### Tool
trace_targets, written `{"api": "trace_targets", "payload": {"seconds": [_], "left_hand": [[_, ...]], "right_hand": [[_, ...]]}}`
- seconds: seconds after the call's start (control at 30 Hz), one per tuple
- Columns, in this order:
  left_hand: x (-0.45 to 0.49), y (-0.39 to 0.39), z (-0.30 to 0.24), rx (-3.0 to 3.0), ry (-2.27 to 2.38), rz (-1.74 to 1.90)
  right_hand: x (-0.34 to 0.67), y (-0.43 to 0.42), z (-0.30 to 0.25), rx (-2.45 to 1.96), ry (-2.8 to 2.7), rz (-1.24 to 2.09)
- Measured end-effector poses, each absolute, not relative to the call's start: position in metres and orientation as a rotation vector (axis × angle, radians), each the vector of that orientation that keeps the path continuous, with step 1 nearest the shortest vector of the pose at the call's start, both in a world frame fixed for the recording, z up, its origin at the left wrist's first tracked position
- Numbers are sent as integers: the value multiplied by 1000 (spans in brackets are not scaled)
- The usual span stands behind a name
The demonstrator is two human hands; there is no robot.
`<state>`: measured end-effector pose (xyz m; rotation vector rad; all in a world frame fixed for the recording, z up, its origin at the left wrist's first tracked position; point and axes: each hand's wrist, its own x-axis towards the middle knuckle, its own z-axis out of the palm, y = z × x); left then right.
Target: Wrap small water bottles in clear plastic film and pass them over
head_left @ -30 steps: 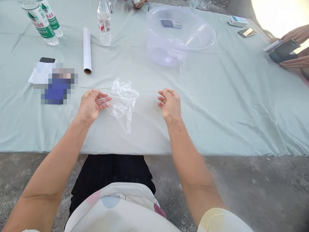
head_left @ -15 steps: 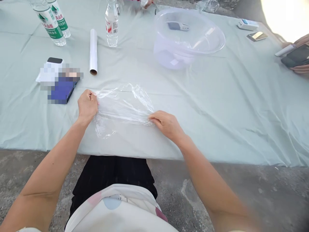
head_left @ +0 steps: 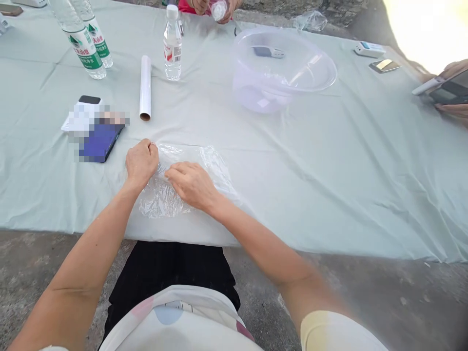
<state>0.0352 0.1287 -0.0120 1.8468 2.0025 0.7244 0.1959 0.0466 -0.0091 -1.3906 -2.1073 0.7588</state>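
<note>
A crumpled sheet of clear plastic film (head_left: 161, 200) lies on the table's near side, partly under my hands. My left hand (head_left: 142, 162) is closed, pinching the film at its left end. Close beside it, my right hand (head_left: 192, 184) has its fingers bent together on the film near the middle. More film spreads out behind and beyond my right hand. A roll of cling film (head_left: 145, 90) lies beyond my left hand, its hollow core facing me. A blue phone-like object (head_left: 99, 142), partly blurred out, is to the left of my left hand.
Two green-labelled water bottles (head_left: 86, 56) stand at the back left, and a smaller bottle (head_left: 172, 46) nearer the middle. A translucent basin (head_left: 256, 95) sits right of centre. Another person's hands (head_left: 228, 9) hold something whitish at the far edge; a person at right holds a dark device (head_left: 453, 90).
My right hand has moved left along the film, close to my left hand. The film, stretched between both hands before, now lies slacker and more bunched. The view has shifted slightly.
</note>
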Motion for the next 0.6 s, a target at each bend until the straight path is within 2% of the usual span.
{"api": "trace_targets", "payload": {"seconds": [0.1, 0.17, 0.23, 0.33, 0.4, 0.47, 0.6], "left_hand": [[22, 132, -10, 1873, 2062, 632], [17, 126, -4, 1912, 2092, 736], [24, 113, 3, 2047, 2017, 1000], [58, 87, 7, 2258, 1546, 1233], [85, 75, -1, 2325, 1181, 1065], [102, 72, -16, 2345, 1011, 899], [95, 89, -46, 2359, 1079, 818]], "right_hand": [[209, 71, -35, -1627, -2254, 365], [222, 78, -44, -1781, -2215, 338], [230, 79, -48, -1833, -2229, 356], [228, 78, -49, -1859, -2246, 329], [223, 78, -51, -1882, -2244, 287], [222, 78, -53, -1894, -2254, 251], [232, 69, -55, -1825, -2320, 196]]}}
